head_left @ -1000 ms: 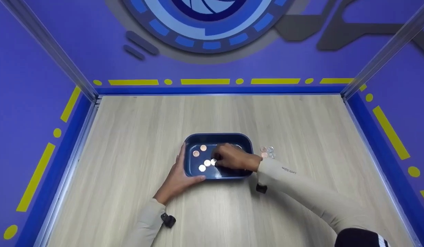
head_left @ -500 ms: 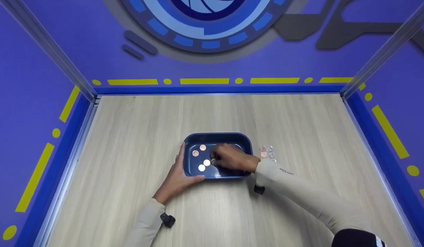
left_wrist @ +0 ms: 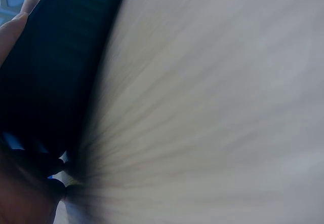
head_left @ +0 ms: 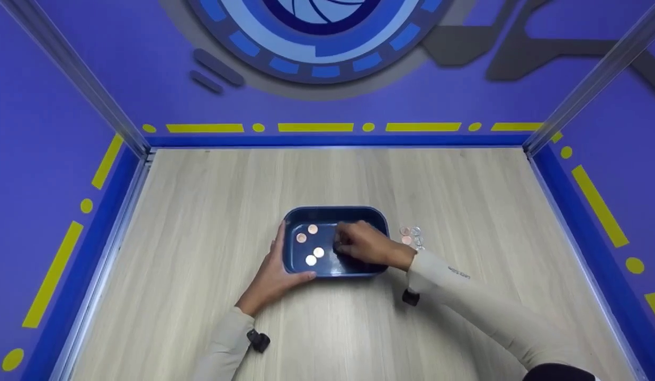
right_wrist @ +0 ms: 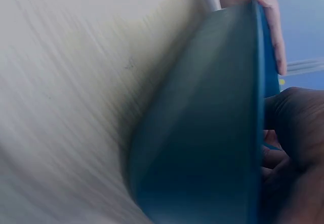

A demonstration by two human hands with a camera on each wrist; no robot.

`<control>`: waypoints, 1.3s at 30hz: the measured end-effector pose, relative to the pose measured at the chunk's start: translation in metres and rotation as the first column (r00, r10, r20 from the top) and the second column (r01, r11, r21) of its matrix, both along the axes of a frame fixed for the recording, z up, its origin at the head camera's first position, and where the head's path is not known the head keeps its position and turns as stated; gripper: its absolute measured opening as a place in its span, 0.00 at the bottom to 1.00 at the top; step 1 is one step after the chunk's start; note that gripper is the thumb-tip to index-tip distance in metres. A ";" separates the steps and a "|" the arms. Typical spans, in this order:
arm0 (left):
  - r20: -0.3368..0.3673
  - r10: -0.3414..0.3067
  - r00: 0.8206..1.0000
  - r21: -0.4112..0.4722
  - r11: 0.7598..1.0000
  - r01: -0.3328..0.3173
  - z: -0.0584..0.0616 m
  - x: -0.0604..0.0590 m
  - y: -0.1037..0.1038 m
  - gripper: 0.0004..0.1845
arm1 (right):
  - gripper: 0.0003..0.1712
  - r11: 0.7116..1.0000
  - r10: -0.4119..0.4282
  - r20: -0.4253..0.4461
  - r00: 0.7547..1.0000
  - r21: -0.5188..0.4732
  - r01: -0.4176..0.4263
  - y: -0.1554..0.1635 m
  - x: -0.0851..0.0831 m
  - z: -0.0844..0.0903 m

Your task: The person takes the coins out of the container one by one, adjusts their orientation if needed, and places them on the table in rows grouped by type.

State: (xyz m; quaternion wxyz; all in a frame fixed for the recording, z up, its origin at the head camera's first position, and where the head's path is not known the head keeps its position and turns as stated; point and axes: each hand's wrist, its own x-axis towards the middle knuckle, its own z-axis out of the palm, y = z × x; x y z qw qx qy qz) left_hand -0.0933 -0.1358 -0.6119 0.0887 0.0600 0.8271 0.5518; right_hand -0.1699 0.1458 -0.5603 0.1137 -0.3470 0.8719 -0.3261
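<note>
The head view shows four round metal coins (head_left: 313, 229) inside the dark-blue, round-cornered tray (head_left: 322, 213); the right-wrist view shows its outer wall (right_wrist: 197, 112). The left hand (head_left: 272, 272) grips the tray's nine-o'clock end; whether the right hand (head_left: 363, 243) inside pinches anything, I cannot tell. Coppery and silvery coins (head_left: 406, 240) lie at three o'clock on the wood-grained table (head_left: 226, 211) within purple-blue walls (head_left: 380, 106).

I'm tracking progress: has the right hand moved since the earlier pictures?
Yes: in the head view, the right hand has shifted slightly rightward relative to the tray, away from coins in its left half.
</note>
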 end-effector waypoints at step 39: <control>-0.026 -0.003 1.000 0.029 1.000 0.004 -0.001 -0.001 0.002 0.77 | 0.04 0.918 -0.315 0.109 0.943 -0.218 0.331 0.093 0.019 0.025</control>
